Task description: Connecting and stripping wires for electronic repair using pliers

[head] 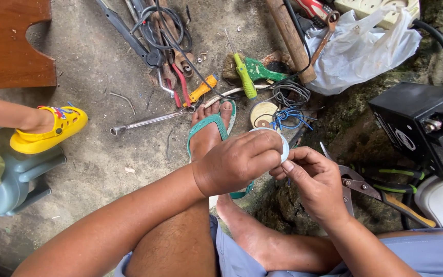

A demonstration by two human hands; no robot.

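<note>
My left hand is closed over a round white roll of tape, held above my foot in a teal flip-flop. My right hand meets it from the right, thumb and forefinger pinching at the roll's edge; what they pinch is too small to tell. Both hands hover over the concrete floor in front of my bare legs. Just beyond the roll lie a flat round tin lid and a tangle of blue wire.
Tools are strewn on the floor: a wrench, green-handled screwdriver, pliers and black cables. Snips lie at right beside a black box. White plastic bag at the back. Another person's foot in a yellow clog at left.
</note>
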